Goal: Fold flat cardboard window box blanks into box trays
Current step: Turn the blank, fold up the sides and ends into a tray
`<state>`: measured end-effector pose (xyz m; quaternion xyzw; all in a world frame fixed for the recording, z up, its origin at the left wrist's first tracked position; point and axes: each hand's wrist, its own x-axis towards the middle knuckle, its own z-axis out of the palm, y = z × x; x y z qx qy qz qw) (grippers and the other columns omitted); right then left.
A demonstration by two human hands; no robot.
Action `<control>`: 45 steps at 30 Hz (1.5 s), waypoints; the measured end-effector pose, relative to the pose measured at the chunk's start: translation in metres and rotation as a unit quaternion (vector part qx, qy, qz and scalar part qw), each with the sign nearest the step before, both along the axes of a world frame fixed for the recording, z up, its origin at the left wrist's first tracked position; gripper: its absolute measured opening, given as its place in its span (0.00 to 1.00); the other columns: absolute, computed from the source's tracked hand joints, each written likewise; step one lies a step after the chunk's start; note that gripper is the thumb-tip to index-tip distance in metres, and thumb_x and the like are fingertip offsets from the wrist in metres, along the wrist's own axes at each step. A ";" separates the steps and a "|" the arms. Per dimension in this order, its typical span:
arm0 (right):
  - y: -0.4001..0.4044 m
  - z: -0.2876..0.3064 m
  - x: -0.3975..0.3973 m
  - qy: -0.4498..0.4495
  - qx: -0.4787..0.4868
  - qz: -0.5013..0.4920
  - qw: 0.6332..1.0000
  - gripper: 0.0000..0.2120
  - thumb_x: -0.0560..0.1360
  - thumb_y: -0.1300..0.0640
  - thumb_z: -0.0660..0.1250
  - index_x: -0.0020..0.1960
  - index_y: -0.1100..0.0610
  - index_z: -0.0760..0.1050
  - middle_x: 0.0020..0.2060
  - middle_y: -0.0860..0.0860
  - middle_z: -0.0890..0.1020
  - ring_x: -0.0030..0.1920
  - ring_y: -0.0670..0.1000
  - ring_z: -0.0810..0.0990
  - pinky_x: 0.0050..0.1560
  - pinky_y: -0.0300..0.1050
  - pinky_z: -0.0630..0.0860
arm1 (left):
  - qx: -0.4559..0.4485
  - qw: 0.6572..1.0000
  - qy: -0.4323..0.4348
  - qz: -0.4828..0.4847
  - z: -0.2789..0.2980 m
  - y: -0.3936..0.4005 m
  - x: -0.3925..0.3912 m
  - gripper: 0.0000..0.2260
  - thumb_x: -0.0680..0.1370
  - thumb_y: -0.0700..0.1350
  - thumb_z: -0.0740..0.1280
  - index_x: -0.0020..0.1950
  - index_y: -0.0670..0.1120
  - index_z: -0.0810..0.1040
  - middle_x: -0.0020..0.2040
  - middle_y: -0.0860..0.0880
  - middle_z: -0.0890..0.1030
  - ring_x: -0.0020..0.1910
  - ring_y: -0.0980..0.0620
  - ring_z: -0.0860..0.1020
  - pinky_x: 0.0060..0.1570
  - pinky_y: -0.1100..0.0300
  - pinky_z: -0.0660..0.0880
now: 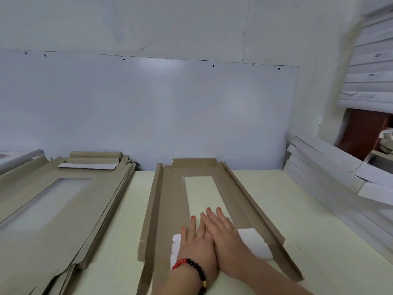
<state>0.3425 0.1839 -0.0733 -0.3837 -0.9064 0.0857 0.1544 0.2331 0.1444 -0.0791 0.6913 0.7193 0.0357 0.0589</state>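
Observation:
A brown cardboard window box blank (170,194) lies lengthwise on the pale table (297,220), its long side flaps raised and a clear window in its middle. My left hand (196,243), with a bead bracelet at the wrist, lies flat on the near end of the blank. My right hand (223,231) lies flat beside it, partly over the left one, fingers straight. Both press on a white folded-in end flap (255,241) at the near end. A stack of flat blanks (53,209) sits to the left.
Folded white boxes (331,171) lean in a pile at the right edge of the table. More white stacks (374,60) rise at the upper right. A white wall panel (148,107) stands right behind the table.

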 end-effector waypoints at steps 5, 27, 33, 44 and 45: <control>0.016 -0.013 0.018 -0.122 -0.007 -0.003 0.992 0.27 0.83 0.49 0.43 0.78 0.48 0.35 0.77 0.44 0.36 0.75 0.45 0.32 0.75 0.46 0.35 | -0.032 0.999 0.008 0.013 -0.006 -0.001 -0.011 0.29 0.81 0.47 0.48 0.78 0.45 0.36 0.78 0.47 0.35 0.76 0.46 0.33 0.74 0.47 0.35; 0.045 -0.007 0.077 -0.111 -0.042 -0.178 0.977 0.28 0.80 0.60 0.49 0.79 0.51 0.50 0.75 0.48 0.60 0.73 0.51 0.61 0.72 0.42 0.56 | 0.004 0.996 0.056 0.068 0.008 -0.006 -0.056 0.28 0.76 0.44 0.52 0.77 0.49 0.53 0.73 0.47 0.63 0.74 0.45 0.59 0.74 0.49 0.51; 0.046 0.028 0.077 0.040 -0.177 -0.180 0.967 0.27 0.79 0.39 0.57 0.75 0.50 0.63 0.71 0.46 0.68 0.70 0.49 0.67 0.67 0.43 0.63 | -0.039 0.964 -0.249 0.089 0.044 0.001 -0.063 0.35 0.71 0.66 0.66 0.73 0.51 0.63 0.67 0.51 0.73 0.60 0.52 0.75 0.59 0.59 0.72; 0.019 0.041 0.106 0.133 -0.213 -0.142 0.958 0.15 0.74 0.46 0.70 0.60 0.46 0.78 0.57 0.39 0.79 0.56 0.38 0.76 0.62 0.38 0.71 | -0.057 0.976 -0.210 0.017 0.059 -0.023 -0.053 0.06 0.78 0.50 0.66 0.54 0.54 0.77 0.44 0.56 0.78 0.36 0.62 0.75 0.33 0.72 0.70; 0.017 0.038 0.106 0.121 -0.189 -0.152 0.963 0.17 0.75 0.47 0.69 0.63 0.46 0.77 0.59 0.39 0.78 0.58 0.38 0.75 0.61 0.36 0.69 | -0.052 0.981 -0.185 0.021 0.056 -0.024 -0.050 0.09 0.79 0.51 0.64 0.58 0.53 0.76 0.46 0.56 0.78 0.38 0.61 0.75 0.33 0.73 0.69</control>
